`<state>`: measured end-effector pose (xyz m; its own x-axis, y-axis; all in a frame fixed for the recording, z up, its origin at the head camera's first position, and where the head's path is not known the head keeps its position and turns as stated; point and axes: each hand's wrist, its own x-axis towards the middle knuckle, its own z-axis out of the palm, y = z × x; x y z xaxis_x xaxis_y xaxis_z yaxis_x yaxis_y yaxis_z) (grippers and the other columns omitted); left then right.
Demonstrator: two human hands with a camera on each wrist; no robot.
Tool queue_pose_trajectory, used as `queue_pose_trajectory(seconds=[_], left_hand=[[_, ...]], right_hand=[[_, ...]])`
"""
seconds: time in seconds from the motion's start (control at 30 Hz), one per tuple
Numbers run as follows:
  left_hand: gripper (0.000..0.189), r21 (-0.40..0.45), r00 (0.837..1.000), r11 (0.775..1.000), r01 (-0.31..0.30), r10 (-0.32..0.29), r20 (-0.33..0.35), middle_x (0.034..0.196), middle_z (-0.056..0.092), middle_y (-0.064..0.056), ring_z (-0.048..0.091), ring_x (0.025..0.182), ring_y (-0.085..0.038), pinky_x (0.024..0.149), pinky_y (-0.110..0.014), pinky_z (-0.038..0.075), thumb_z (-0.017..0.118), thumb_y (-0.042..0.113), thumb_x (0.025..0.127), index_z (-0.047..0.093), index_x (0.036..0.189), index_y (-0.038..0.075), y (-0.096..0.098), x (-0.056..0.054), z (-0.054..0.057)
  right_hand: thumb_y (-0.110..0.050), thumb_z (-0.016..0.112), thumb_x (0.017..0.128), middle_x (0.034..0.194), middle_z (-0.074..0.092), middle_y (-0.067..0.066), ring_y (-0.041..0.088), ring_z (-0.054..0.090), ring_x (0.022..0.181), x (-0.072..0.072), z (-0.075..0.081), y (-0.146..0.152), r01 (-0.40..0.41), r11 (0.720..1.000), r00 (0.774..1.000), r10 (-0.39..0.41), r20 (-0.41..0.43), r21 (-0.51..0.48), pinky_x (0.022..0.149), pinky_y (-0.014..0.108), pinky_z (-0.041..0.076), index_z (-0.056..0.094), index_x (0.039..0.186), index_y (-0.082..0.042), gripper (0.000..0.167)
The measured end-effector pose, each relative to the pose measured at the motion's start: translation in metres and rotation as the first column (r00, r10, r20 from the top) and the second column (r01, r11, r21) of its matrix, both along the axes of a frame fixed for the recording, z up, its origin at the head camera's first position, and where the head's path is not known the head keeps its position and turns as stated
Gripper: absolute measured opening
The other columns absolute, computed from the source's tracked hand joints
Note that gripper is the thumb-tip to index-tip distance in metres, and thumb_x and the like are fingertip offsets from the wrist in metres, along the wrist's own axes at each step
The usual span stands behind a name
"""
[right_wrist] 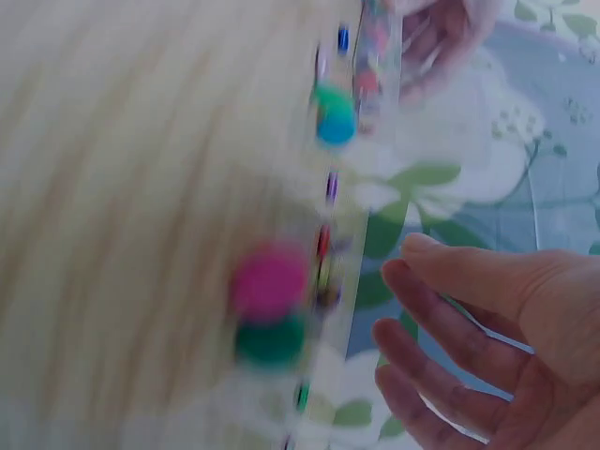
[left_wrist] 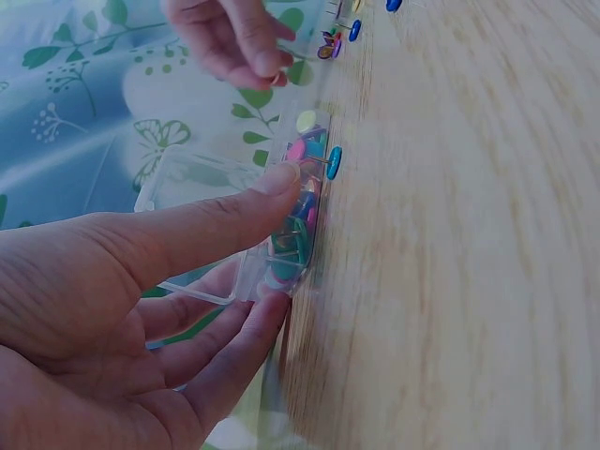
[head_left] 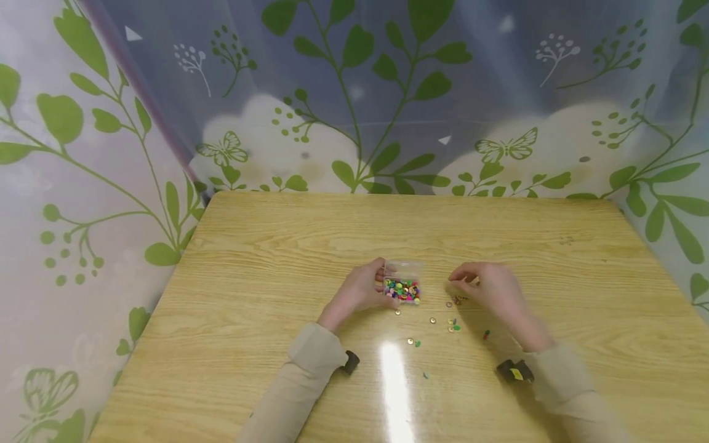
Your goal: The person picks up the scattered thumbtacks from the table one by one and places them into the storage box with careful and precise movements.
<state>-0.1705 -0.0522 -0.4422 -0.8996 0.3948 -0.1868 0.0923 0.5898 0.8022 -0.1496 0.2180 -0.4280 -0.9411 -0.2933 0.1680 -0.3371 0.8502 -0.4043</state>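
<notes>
My left hand (head_left: 362,288) grips a small clear plastic box (left_wrist: 258,267), thumb on one side and fingers on the other. Its lid (head_left: 404,269) stands raised on the far side. Colourful thumbtacks (head_left: 402,290) fill the box; in the left wrist view one blue tack (left_wrist: 335,163) lies point-inward beside it. To the right, my right hand (head_left: 493,289) hangs above the table, thumb and forefinger tips together. A tiny gold-coloured thumbtack (left_wrist: 275,80) shows at those fingertips in the left wrist view, mostly hidden. The other right fingers (right_wrist: 422,375) are spread and slightly bent.
Several loose thumbtacks (head_left: 433,320) lie scattered on the wooden table (head_left: 277,246) between and in front of the hands. A pink tack (right_wrist: 270,281) and a green tack (right_wrist: 270,339) are close to the right wrist camera. Leaf-patterned curtain (head_left: 354,111) hangs behind the table.
</notes>
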Motion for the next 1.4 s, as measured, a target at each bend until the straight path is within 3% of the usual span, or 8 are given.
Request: queue_pose_trajectory(seconds=[0.37,0.63,0.8,1.1,1.4], left_hand=[[0.062,-0.014,1.000,1.000,-0.008,0.008,-0.006,0.124,0.065,-0.014,0.067,0.106,-0.027,0.093,-0.039,0.055,0.091,0.013,0.074,0.061,0.128,0.010,0.001,-0.002,-0.002],[0.063,-0.018,1.000,1.000,-0.011,0.011,0.002,0.125,0.065,-0.014,0.067,0.106,-0.025,0.092,-0.038,0.056,0.092,0.014,0.073,0.060,0.128,0.011,0.002,-0.001,-0.002],[0.063,-0.002,1.000,1.000,-0.017,0.017,0.010,0.125,0.065,-0.013,0.067,0.107,-0.026,0.093,-0.038,0.055,0.092,0.013,0.073,0.061,0.128,0.010,0.002,-0.001,-0.001],[0.060,-0.006,1.000,1.000,-0.011,0.011,-0.003,0.125,0.064,-0.015,0.065,0.110,-0.029,0.096,-0.041,0.054,0.091,0.013,0.075,0.061,0.127,0.010,0.000,0.000,0.000],[0.061,-0.012,1.000,1.000,-0.014,0.014,0.002,0.125,0.064,-0.014,0.065,0.110,-0.028,0.096,-0.041,0.054,0.091,0.014,0.075,0.061,0.128,0.011,0.001,-0.001,-0.001]], right_hand=[[-0.018,0.080,0.088,0.083,0.075,-0.001,0.012,0.066,0.068,-0.002,0.002,-0.049,-0.075,0.997,0.994,0.073,-0.077,-0.025,0.056,0.027,0.050,0.078,0.092,-0.015,0.005],[-0.018,0.080,0.087,0.082,0.076,0.002,0.012,0.066,0.067,-0.003,-0.002,-0.060,-0.078,0.996,0.993,0.073,-0.096,-0.049,0.055,0.025,0.050,0.079,0.095,-0.011,0.011],[-0.017,0.077,0.090,0.087,0.076,0.003,0.014,0.067,0.069,-0.002,-0.001,-0.048,-0.035,0.997,0.996,0.029,-0.086,-0.062,0.052,0.025,0.048,0.079,0.098,-0.012,0.009],[-0.015,0.076,0.092,0.087,0.077,0.006,0.023,0.070,0.069,0.000,0.015,0.000,0.048,0.996,0.991,-0.057,-0.120,-0.073,0.057,0.034,0.054,0.078,0.096,-0.010,0.008],[-0.010,0.077,0.089,0.096,0.077,0.012,0.031,0.070,0.081,0.006,0.010,0.034,0.059,0.996,0.998,-0.058,-0.021,0.062,0.061,0.040,0.054,0.079,0.096,-0.009,0.007]])
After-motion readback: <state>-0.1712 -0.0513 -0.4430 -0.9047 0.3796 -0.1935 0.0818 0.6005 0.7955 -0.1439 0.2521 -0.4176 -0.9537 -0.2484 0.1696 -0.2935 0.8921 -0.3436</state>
